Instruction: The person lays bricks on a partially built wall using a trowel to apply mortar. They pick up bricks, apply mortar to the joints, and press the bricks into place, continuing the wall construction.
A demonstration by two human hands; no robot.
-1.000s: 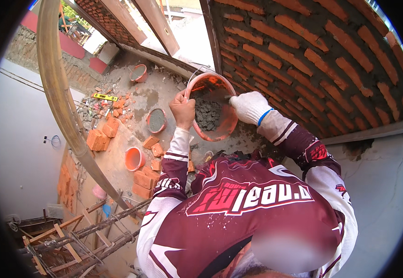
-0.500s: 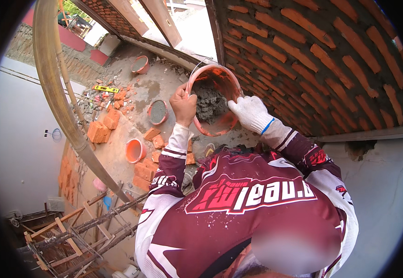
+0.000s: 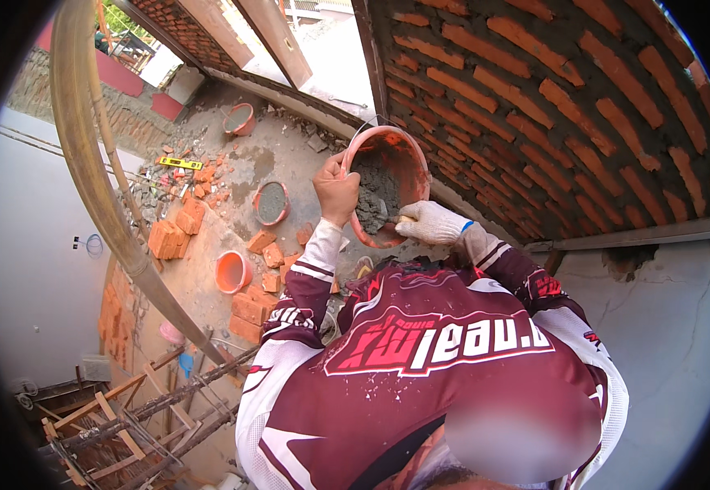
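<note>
Pale wall [image 3: 28, 253] fills the far left, then comes a bamboo pole [image 3: 85, 139], with loose bricks [image 3: 169, 240] and a yellow level [image 3: 180, 163] on the floor beyond. Two small pails [image 3: 271, 204] stand nearer. The bare left hand [image 3: 338, 193] grasps the left rim of a bucket [image 3: 417, 175], which is in front of the person's chest and has mortar [image 3: 371, 189] inside. At its lower right rim, the gloved right hand [image 3: 432, 223] grips a tool [image 3: 405, 219], its far end unclear. Brickwork [image 3: 575, 98] covers the right.
</note>
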